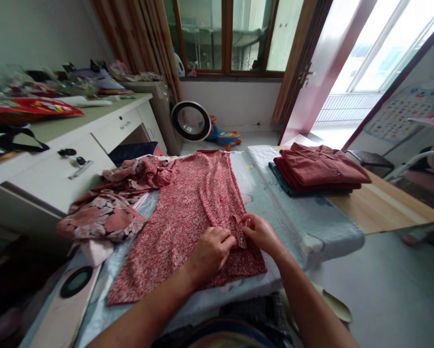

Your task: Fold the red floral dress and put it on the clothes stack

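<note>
A red and cream floral shirt (180, 203) lies spread on a light blue padded cloth (275, 193). One sleeve is folded down over its body, and the cuff (241, 239) lies near the right edge of the hem. My left hand (213, 249) is closed with its fingertips pinching the fabric at the left of the cuff. Gripping the cuff's right edge, my right hand (260, 233) has thumb and finger pressed together. Small light spots, perhaps buttons, show on the cuff between my hands.
A stack of folded clothes (318, 166), dark red over teal, rests at the right by a wooden board (394, 203). To the left lies a crumpled pink and black floral garment (108, 212). A white cabinet (57, 169) borders the left side; a round washer door (191, 121) stands open behind.
</note>
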### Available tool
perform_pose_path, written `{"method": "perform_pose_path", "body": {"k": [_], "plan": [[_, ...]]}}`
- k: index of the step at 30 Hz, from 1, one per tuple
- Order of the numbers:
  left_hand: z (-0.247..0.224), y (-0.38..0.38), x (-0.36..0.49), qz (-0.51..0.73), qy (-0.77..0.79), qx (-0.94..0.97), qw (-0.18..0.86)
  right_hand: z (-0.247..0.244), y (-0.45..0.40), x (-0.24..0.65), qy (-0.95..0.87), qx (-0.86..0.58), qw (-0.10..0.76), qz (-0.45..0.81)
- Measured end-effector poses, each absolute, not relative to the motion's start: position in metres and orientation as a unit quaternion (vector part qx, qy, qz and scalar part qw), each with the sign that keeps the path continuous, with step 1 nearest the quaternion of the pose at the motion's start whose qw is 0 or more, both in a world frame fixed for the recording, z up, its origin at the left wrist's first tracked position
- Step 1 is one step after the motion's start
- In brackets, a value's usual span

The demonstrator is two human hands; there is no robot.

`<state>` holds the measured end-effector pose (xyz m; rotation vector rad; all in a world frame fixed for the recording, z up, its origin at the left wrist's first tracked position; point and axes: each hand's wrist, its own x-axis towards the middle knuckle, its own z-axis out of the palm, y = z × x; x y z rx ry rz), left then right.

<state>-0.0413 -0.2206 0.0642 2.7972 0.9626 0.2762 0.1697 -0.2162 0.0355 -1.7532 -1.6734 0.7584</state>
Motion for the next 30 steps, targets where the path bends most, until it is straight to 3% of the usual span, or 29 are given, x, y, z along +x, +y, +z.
{"method": "perform_pose_path", "body": {"k": [5, 11, 17, 24, 30], "plan": [[0.060, -0.223, -0.046, 0.079, 0.322, 0.932, 0.150, 0.039, -0.215, 0.173, -0.646, -0.662, 0.255, 0.282], [0.055, -0.214, -0.046, 0.104, 0.334, 0.923, 0.162, 0.044, -0.197, 0.173, -0.681, -0.642, 0.265, 0.231], [0.058, -0.202, -0.048, 0.046, 0.308, 0.933, 0.182, 0.054, -0.172, 0.185, -0.748, -0.598, 0.147, 0.248], [0.061, -0.122, -0.031, 0.126, 0.379, 0.912, 0.094, 0.068, -0.102, 0.177, -0.774, -0.575, 0.153, 0.218], [0.028, -0.058, -0.030, 0.079, 0.486, 0.870, 0.026, 0.044, -0.052, 0.174, -0.781, -0.583, 0.155, 0.161]]}}
